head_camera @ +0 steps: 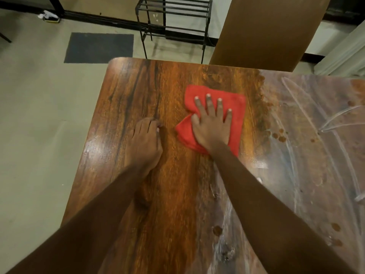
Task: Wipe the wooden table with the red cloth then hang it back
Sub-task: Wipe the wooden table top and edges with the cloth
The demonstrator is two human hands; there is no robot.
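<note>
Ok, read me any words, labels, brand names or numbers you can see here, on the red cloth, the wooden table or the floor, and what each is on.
None can be read.
The red cloth and the brown wooden table carry no print.
The small white and yellow object on the floor is too small to show any lettering.
</note>
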